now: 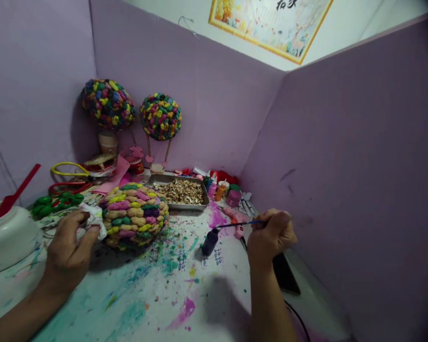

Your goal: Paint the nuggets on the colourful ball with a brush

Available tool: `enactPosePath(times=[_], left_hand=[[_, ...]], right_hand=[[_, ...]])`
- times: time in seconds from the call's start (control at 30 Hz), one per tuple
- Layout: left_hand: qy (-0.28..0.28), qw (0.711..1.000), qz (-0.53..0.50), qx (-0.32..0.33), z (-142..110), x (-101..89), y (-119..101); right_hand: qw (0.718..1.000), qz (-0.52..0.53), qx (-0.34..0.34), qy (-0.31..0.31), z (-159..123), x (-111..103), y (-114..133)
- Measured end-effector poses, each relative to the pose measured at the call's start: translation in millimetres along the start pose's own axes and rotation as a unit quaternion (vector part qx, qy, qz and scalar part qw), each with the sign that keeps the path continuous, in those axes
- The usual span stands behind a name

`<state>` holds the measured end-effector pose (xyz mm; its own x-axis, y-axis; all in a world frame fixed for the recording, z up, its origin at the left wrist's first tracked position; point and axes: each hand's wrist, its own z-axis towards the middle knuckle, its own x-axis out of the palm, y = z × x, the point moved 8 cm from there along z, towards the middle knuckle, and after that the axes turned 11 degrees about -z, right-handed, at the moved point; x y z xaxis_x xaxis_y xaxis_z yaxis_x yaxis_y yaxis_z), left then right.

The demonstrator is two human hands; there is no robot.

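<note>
A ball covered in peanut shells (135, 216), partly painted yellow, pink, green and purple, stands on the paint-stained table. Against its left side my left hand (69, 244) is closed on a crumpled white tissue (94, 221). My right hand (273, 235) grips a thin paintbrush (238, 223) by its handle. The brush tip is at the mouth of a small dark purple paint bottle (210, 242), which leans slightly on the table. Whether the tip is inside the mouth cannot be made out.
Behind the ball sits a metal tray (189, 207) of shell pieces. Paint bottles (221, 191) and a pink glue gun (237, 225) lie to its right. A white pot (12, 242) is at far left, near scissors (87, 175). Two finished-looking colourful balls (160, 116) stand behind. Purple panels enclose the table.
</note>
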<state>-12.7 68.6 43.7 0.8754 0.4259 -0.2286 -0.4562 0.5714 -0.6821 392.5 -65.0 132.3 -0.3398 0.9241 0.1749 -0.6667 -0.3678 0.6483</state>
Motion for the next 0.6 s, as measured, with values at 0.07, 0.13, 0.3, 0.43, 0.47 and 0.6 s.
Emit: enactPosePath(times=[0.07,0.13,0.3,0.43,0.47,0.6], left_hand=[[-0.007,1.0,0.009,0.001,0,-1.1,3],[-0.017,1.0,0.014,0.009,1,-2.9,3],[-0.027,0.999,0.025,0.034,3,-4.5,-5],[-0.019,0.998,0.03,0.05,2,-3.7,-12],[-0.015,0.998,0.028,0.049,1,-3.6,-13],[-0.004,0.999,0.017,0.034,-1,-2.9,-14]], right_hand=[[1.0,-0.012,-0.025,0.011,0,1,3],[0.996,-0.05,-0.061,0.032,-1,5,5],[0.976,-0.119,-0.148,0.108,-8,24,7],[0.944,-0.16,-0.215,0.195,-19,48,13],[0.932,-0.168,-0.232,0.222,-23,54,14],[0.908,-0.165,-0.271,0.273,-31,63,19]])
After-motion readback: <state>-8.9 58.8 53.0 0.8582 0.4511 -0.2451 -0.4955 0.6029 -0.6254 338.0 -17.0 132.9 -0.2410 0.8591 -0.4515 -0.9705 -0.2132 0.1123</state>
